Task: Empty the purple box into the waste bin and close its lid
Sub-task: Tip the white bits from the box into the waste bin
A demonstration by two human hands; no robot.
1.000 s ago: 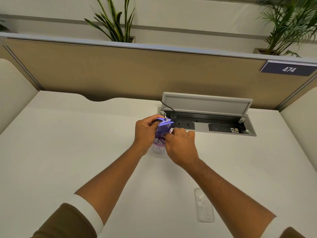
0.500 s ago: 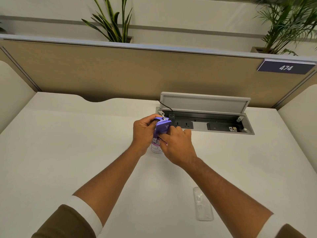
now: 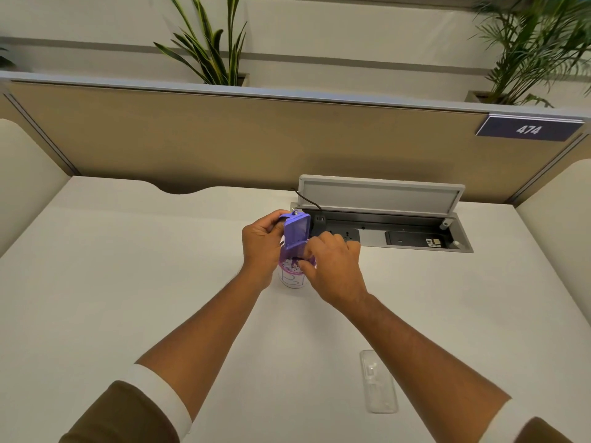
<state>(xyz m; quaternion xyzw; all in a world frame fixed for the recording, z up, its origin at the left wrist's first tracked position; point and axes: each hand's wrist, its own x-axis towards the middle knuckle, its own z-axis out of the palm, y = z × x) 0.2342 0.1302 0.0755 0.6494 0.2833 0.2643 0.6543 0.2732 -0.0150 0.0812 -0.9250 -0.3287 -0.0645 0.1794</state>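
Observation:
A small purple box (image 3: 296, 232) is tipped over a little white waste bin (image 3: 292, 279) at the middle of the desk. White bits show inside the bin's purple-rimmed mouth. My left hand (image 3: 260, 243) grips the box from the left, near its top. My right hand (image 3: 332, 260) is at the box's lower edge, fingers pinched right over the bin's mouth. Whether the box's lid is open is hidden by my fingers.
An open cable tray (image 3: 380, 225) with sockets and a black cord sits just behind the hands. A clear plastic case (image 3: 379, 382) lies on the white desk (image 3: 128, 282) near the front right. A tan partition (image 3: 224, 139) closes the back.
The box has tilted more upright over the bin, and the bin's mouth with white bits now shows below it. Both hands stay at the same spot.

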